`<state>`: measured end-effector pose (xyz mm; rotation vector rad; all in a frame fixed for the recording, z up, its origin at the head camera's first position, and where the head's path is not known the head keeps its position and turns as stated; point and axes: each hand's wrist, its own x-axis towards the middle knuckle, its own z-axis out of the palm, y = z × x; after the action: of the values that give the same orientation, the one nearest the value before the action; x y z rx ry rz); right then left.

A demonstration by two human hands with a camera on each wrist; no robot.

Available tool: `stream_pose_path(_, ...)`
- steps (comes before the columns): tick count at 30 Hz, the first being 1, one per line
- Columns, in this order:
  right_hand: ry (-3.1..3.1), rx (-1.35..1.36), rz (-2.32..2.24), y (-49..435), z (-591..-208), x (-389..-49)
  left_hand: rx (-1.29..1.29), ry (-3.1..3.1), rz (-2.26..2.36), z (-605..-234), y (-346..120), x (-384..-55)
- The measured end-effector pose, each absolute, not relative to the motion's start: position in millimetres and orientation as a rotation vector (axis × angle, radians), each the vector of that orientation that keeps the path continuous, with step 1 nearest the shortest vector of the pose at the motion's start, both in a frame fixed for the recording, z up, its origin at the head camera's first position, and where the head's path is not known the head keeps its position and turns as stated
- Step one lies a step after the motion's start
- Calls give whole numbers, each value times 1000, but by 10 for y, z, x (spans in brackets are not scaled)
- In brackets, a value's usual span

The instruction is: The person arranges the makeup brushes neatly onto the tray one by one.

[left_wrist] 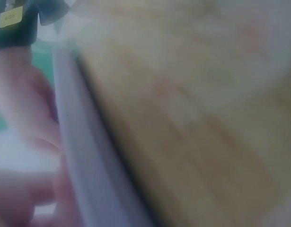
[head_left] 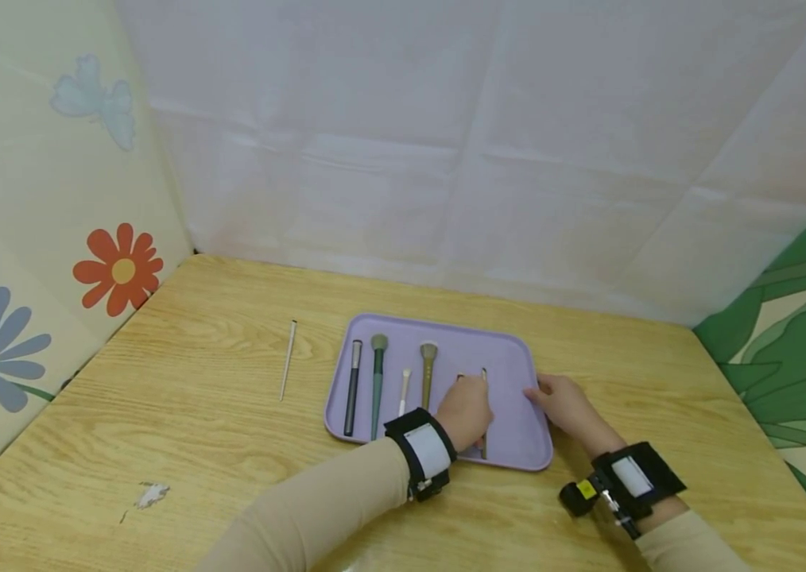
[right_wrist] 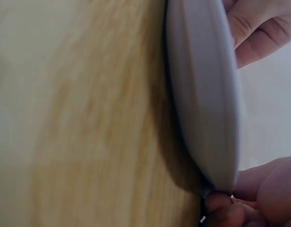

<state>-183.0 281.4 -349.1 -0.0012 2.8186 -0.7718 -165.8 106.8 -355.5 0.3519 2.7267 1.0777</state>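
A lilac tray [head_left: 506,349] lies on the table with makeup brushes in a row on it. My left hand [head_left: 465,411] is low over its right half, fingers curled down at a thin dark makeup brush [head_left: 484,450] whose two ends show past the hand. The tip of another brush [head_left: 460,376] shows above the knuckles; the rest is hidden. My right hand [head_left: 566,403] grips the tray's right rim, thumb on top; in the right wrist view its fingers [right_wrist: 273,189] pinch the edge. The left wrist view is blurred.
Left of my left hand lie a black brush [head_left: 352,389], a green brush [head_left: 377,373], a small white-handled brush [head_left: 405,389] and an olive brush [head_left: 428,369]. A thin white stick-like brush [head_left: 288,360] lies on the wooden table [head_left: 231,445] left of the tray.
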Motion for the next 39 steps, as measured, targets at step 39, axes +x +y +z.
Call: stream_pose_path(39,2803,27,-747,2806,-3484,-1856,273,2250,1854,-3620,307,-1531)
